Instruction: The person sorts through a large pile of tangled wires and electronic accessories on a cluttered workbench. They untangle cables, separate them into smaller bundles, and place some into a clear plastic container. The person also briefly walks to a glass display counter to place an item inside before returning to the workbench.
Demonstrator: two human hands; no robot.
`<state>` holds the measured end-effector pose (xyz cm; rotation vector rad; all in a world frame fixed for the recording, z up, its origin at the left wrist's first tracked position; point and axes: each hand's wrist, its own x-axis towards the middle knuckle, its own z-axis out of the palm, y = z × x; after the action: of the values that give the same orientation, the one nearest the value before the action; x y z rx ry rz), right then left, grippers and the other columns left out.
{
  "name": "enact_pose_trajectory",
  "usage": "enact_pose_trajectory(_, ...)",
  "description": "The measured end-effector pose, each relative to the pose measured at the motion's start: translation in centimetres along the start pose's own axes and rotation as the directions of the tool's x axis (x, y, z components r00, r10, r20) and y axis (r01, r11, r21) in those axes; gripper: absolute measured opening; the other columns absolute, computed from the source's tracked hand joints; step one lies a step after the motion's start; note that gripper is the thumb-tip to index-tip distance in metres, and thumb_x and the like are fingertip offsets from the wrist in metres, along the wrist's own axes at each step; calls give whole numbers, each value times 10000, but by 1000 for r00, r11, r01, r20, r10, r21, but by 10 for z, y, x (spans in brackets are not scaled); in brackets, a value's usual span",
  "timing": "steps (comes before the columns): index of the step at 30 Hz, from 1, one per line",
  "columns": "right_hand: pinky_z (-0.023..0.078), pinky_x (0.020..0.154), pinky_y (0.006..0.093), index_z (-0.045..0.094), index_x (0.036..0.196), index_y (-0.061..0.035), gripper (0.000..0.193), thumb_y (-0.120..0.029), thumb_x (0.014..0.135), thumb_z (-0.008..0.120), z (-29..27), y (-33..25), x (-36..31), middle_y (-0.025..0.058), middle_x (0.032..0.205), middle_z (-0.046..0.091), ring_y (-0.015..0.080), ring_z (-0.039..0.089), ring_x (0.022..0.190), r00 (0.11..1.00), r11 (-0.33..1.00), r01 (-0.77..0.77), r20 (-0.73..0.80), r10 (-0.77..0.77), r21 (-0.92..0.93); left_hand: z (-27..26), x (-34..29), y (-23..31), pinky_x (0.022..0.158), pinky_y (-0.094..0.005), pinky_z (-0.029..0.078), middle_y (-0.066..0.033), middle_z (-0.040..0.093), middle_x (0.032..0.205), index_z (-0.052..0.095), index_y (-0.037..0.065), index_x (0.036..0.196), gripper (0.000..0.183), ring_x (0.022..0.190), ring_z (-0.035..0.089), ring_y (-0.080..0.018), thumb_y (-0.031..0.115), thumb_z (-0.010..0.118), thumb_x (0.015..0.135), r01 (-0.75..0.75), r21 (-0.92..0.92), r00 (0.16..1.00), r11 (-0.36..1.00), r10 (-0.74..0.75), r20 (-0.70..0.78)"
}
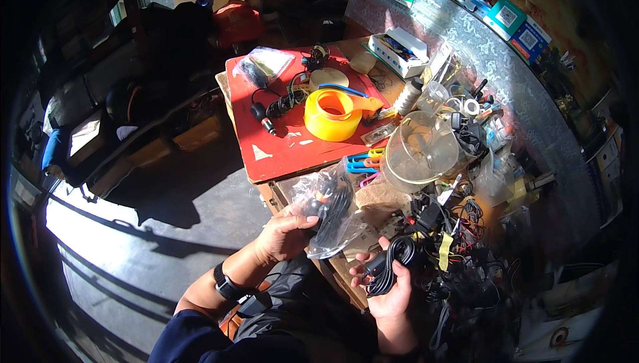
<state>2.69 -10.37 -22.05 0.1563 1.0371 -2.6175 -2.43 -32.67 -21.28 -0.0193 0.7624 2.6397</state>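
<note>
My left hand [287,235] grips a clear plastic bag [337,213] with a black cable and a small orange-red part inside, thumb pressed on its near side. The bag hangs at the table's near edge. To its right, my right hand [394,296] is turned palm up, its fingers curled round a coiled black cable [401,251] with a thick black plug-like end. On the red board [286,156] beyond lie a fat roll of yellow tape [326,126] and another black cable with a plug [267,123].
A clear round tub [419,175] stands right of the board, with colourful plastic handles [363,163] beside it. Tangled cables [466,230] and small parts crowd the right side. An open white box [399,51] sits at the back near a curved metal panel [492,63].
</note>
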Motion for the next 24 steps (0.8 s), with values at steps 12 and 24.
enact_pose_trajectory(12,501,725,441,249,1405,-53,730,-439,822,461,4,-9,-2,239,1225,483,345,539,1021,994,996,61,85,-66,59,2,7,-28,1021,-358,327,-77,466,1279,361,50,1341,570,1199,434,-200,-34,571,819,-59,164,990,985,36,136)
enact_pose_trajectory(24,486,782,444,266,1395,-37,727,-363,788,498,6,-2,-4,215,1060,551,322,574,945,983,968,186,46,-180,-166,21,-6,-31,1040,-326,287,-81,426,1311,343,28,1340,548,1231,391,-209,-17,567,842,-115,271,987,956,79,140)
